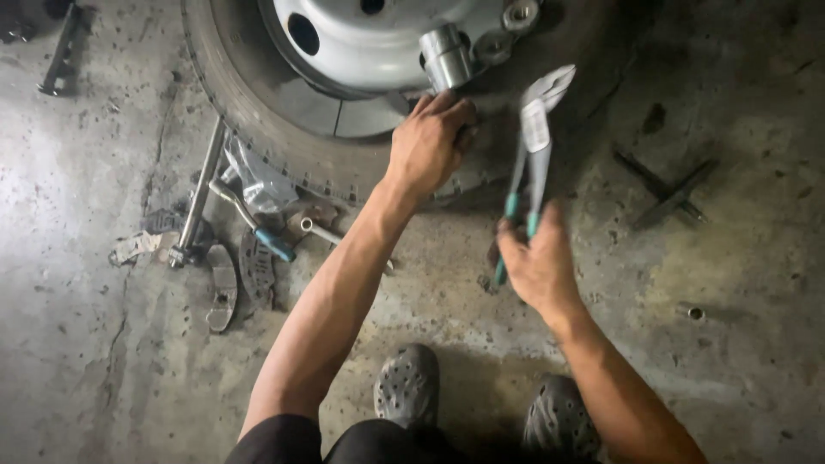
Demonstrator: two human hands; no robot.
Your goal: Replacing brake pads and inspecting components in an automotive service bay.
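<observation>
A vehicle wheel with a silver steel rim and black tyre fills the top of the view, with a metal hub cylinder sticking out of its centre. My left hand rests on the tyre just below that hub, fingers curled against the rubber. My right hand grips the teal handles of long slip-joint pliers, whose open jaws point up toward the wheel, a little right of the hub.
On the concrete floor at left lie a long metal bar, a teal-handled tool, brake pads and a plastic bag. A cross wrench lies at right, a small socket below it. My grey shoes are at the bottom.
</observation>
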